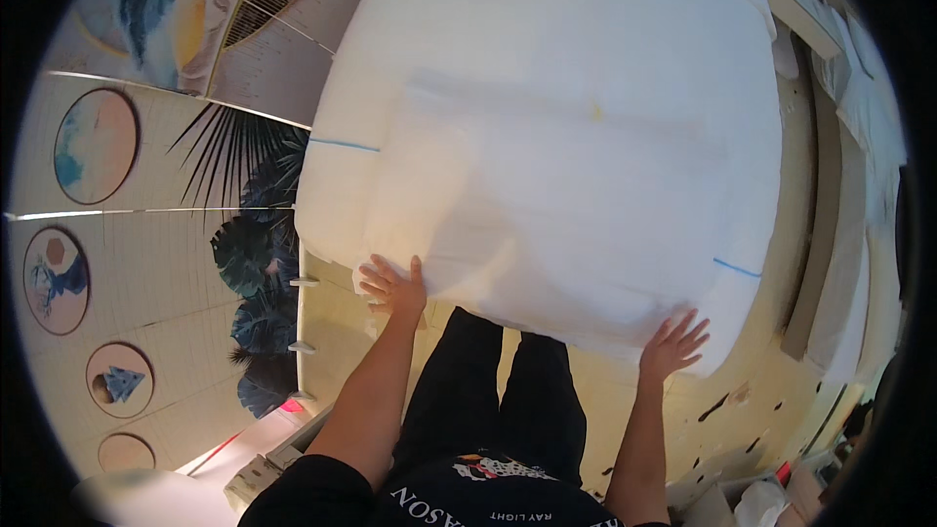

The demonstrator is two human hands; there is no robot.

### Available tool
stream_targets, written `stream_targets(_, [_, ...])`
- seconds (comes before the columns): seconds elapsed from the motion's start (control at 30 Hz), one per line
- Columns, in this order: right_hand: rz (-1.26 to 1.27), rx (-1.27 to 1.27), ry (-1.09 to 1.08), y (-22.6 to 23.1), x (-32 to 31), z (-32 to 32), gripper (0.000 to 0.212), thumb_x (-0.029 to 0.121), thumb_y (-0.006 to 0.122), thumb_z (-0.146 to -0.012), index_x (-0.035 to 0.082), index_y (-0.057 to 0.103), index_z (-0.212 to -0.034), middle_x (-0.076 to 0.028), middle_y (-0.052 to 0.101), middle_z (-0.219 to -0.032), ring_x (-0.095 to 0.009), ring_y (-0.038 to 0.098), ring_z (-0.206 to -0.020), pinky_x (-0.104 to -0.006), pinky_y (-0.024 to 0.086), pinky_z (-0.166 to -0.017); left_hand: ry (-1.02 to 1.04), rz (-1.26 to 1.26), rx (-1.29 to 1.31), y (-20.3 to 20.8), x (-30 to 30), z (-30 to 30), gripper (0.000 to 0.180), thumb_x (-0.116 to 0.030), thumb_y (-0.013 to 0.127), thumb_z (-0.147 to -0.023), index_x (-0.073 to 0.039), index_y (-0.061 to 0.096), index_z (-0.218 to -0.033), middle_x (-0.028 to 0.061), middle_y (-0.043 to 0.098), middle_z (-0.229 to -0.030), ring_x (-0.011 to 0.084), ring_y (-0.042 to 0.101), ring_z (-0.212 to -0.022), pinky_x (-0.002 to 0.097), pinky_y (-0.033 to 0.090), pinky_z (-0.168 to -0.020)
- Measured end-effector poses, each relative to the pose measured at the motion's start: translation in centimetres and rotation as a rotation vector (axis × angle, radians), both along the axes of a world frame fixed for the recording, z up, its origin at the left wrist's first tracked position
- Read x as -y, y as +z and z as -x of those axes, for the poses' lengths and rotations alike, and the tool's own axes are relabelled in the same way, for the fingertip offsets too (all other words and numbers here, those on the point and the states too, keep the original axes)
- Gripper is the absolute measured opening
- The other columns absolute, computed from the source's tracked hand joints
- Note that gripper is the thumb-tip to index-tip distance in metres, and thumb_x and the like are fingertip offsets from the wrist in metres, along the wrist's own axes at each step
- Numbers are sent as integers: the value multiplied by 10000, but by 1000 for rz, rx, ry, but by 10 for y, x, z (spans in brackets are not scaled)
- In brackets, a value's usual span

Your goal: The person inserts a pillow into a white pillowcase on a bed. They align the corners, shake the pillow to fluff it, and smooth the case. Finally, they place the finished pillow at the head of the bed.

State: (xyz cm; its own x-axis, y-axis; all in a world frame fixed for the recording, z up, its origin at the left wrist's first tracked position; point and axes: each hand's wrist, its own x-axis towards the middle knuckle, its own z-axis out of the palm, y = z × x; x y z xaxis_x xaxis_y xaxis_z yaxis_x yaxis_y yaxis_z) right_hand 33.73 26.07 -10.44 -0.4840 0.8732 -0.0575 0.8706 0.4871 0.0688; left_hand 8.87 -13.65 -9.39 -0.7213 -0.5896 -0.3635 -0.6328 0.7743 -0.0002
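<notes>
A large white block (586,195), soft-looking with rounded corners, fills the middle and far part of the view; what is inside cannot be made out. Short blue lines mark its left and right sides, and a small yellow spot shows near its middle. At its near left corner rests my left hand (393,285), fingers spread against the white surface. My right hand (673,344) lies by the near right corner, its fingers also apart. Neither hand grips anything. My dark-trousered legs stand close to the block's near edge.
On the left, panels (176,263) carry round pictures and dark leaf designs. Along the right lie long white and beige pieces (839,234). The yellowish floor (752,400) has dark marks. Boxes (264,478) stand at the lower left, with more clutter at the lower right.
</notes>
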Motion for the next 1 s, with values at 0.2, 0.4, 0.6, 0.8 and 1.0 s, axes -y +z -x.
stream_targets(0.2, [176, -335, 644, 44, 105, 144, 679, 453, 595, -863, 211, 376, -1458, -131, 197, -1567, -387, 102, -1450, -658, 6, -1099, -731, -51, -426, 21, -45, 18, 761, -515, 553, -891, -263, 210, -1521, 176, 1, -1587, 397, -19, -1454, 649, 28, -1101])
stream_targets(0.4, [233, -58, 585, 22, 81, 160, 659, 474, 529, -904, 236, 324, -1483, -59, 158, -1588, -339, 79, -1463, -646, -31, -1106, -591, 51, -28, 15, -31, 36, 765, -519, 537, -890, -262, 193, -1523, 135, -16, -1598, 381, -19, -1460, 692, 62, -1074])
stream_targets(0.6, [75, -83, 488, 21, 73, 156, 732, 454, 520, -906, 178, 229, -1518, -116, 114, -1592, -371, 40, -1464, -647, -36, -1097, 122, 24, -2, -14, 45, 54, 765, -660, 416, -890, -272, 204, -1514, 192, 157, -1551, 377, 132, -1436, 659, 180, -1067])
stream_targets(0.8, [366, -270, 1040, 74, 204, 308, 671, 444, 588, -880, 227, 356, -1471, -68, 261, -1556, -365, 181, -1438, -645, 36, -1104, 128, -252, -78, -22, 71, 65, 882, -779, 420, -805, -29, 590, -1236, 226, 653, -1112, 368, 618, -1065, 441, 474, -916])
stream_targets(1.0, [413, -173, 1517, 37, 203, 403, 696, 600, 575, -826, 323, 395, -1439, 19, 265, -1552, -244, 207, -1439, -572, 116, -1145, 185, -279, 122, -27, 91, 65, 766, -743, 395, -847, -37, 662, -979, 210, 678, -967, 388, 624, -989, 454, 489, -834])
